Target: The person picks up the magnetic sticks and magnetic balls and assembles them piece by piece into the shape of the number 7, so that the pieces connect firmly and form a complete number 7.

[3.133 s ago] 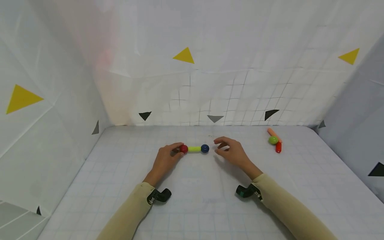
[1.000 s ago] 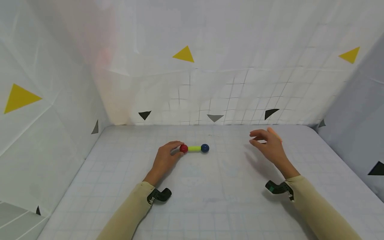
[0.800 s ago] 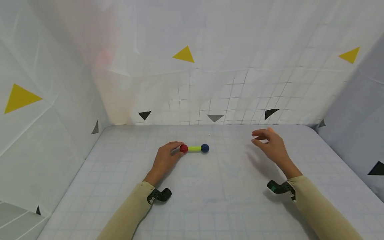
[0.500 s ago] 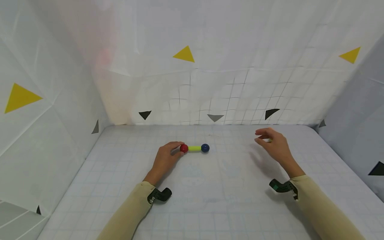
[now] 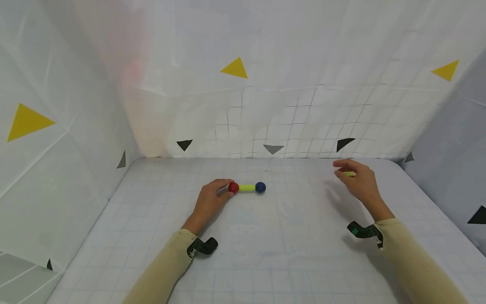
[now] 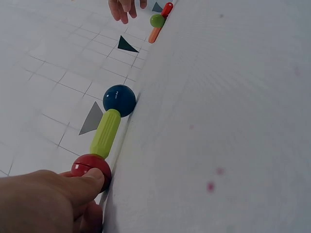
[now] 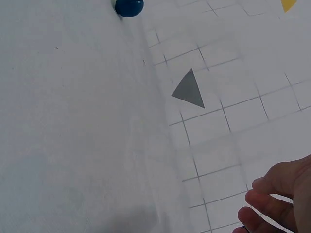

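My left hand (image 5: 209,200) pinches a red ball (image 5: 233,188) between thumb and fingers, low on the table. A yellow-green ridged rod (image 5: 247,188) joins that ball to a dark blue ball (image 5: 260,187), like magnetic building pieces. Over at the far right, my right hand (image 5: 360,180) hovers with loosely bent fingers and nothing between them. Behind its fingers a bit of a green ball (image 5: 349,174) shows. The left wrist view shows this green ball with a red rod (image 6: 167,8) and an orange rod (image 6: 154,35), apart from the right hand.
The white table (image 5: 265,270) carries a faint grid. White sheeting rises as a wall (image 5: 303,50) along its back and at both sides, with yellow and dark triangles stuck on it. A wrist camera (image 5: 364,230) sits on each sleeve.
The right hand has moved from beside the blue ball rightward to above the loose green ball and rods, covering most of them. The left hand stays at the red ball.
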### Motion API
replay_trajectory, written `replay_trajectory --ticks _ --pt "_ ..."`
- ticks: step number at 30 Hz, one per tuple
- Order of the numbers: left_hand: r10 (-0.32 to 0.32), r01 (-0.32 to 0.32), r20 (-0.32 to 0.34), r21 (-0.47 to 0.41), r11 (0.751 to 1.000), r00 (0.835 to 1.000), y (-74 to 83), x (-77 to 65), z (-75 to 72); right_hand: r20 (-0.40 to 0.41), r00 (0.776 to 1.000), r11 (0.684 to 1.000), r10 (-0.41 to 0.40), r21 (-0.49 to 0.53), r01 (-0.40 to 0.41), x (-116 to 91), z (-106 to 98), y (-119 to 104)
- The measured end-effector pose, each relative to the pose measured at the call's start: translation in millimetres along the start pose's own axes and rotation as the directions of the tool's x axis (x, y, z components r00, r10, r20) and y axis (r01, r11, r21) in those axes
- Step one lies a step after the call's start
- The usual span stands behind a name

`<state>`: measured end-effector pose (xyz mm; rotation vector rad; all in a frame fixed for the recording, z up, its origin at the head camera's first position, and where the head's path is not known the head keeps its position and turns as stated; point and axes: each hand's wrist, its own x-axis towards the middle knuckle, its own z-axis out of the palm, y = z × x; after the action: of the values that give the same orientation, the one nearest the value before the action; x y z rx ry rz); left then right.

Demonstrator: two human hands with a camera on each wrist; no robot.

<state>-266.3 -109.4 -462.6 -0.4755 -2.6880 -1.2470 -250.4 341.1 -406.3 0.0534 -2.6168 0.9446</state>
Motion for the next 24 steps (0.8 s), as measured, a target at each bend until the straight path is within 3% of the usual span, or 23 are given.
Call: replay_trajectory --ticks 9,16,24 --pt "-0.032 0.032 0.004 0.019 0.999 0.999 2.3 -1.2 -1.5 0.010 0.998 0.997 0.066 -0.038 -0.065 11 -12 17" --pt "-0.021 0.021 0.002 0.007 1.000 1.000 0.7 -2.5 -1.5 0.023 0.997 0.992 0.080 -0.097 -0.078 15 -20 35" --pt "-0.021 0.021 0.012 0.010 1.000 1.000 0.7 -1.0 -0.9 0.090 0.979 0.971 0.183 -0.174 -0.165 24 -29 50"
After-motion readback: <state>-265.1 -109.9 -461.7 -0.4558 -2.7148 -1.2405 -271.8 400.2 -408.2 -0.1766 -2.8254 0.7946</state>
